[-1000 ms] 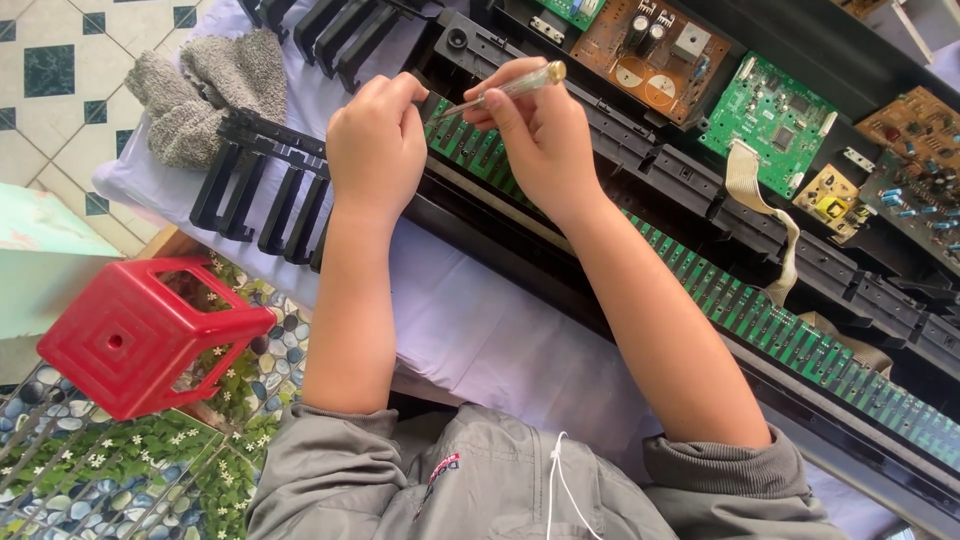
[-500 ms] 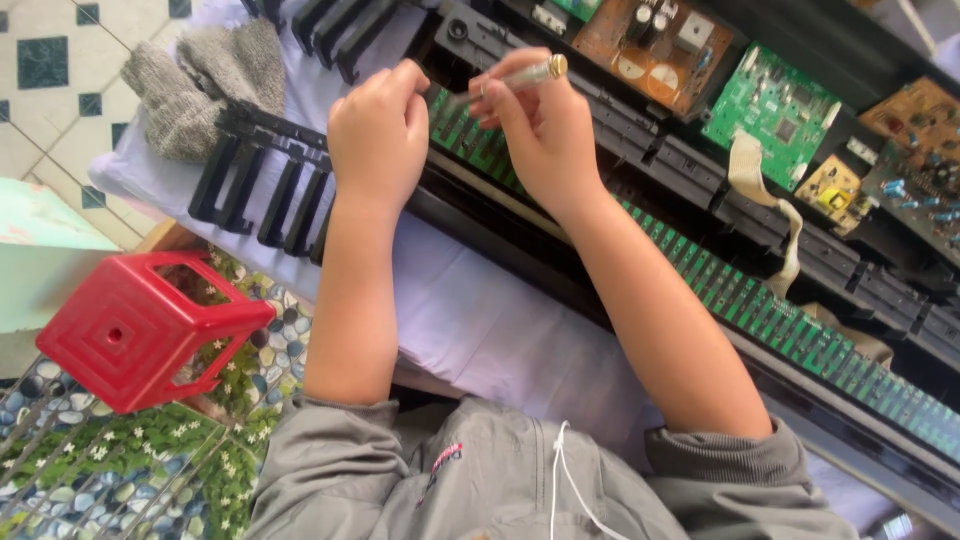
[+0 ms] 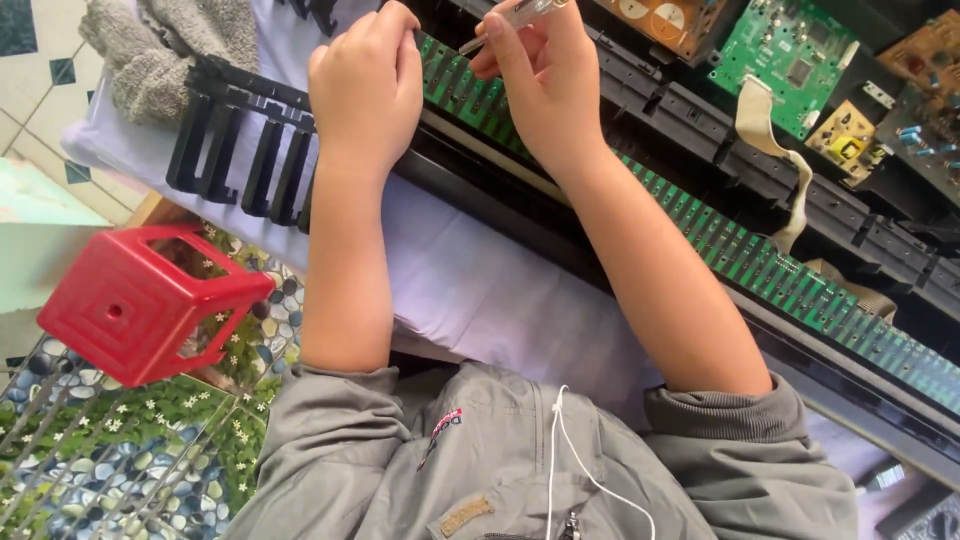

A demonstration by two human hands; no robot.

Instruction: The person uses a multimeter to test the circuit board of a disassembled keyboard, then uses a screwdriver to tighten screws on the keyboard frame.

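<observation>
My right hand (image 3: 545, 80) grips a slim clear-handled tool (image 3: 512, 18), its tip pointing left and down over the long green contact board (image 3: 740, 250) of an opened black keyboard chassis (image 3: 700, 110). My left hand (image 3: 368, 85) is curled into a loose fist just left of the tool tip, fingertips resting on the board's left end; I cannot tell whether it pinches anything. A strip of black keys (image 3: 240, 150) lies left of that hand on a white cloth (image 3: 470, 280).
Green and brown circuit boards (image 3: 790, 50) and a beige ribbon cable (image 3: 775, 150) sit in the chassis beyond. Grey rags (image 3: 165, 45) lie at the top left. A red plastic stool (image 3: 140, 300) stands on the pebble-patterned floor at the left.
The view has shifted so both hands sit higher in frame. The hands stay close together on the board's left end, the tool still in my right hand.
</observation>
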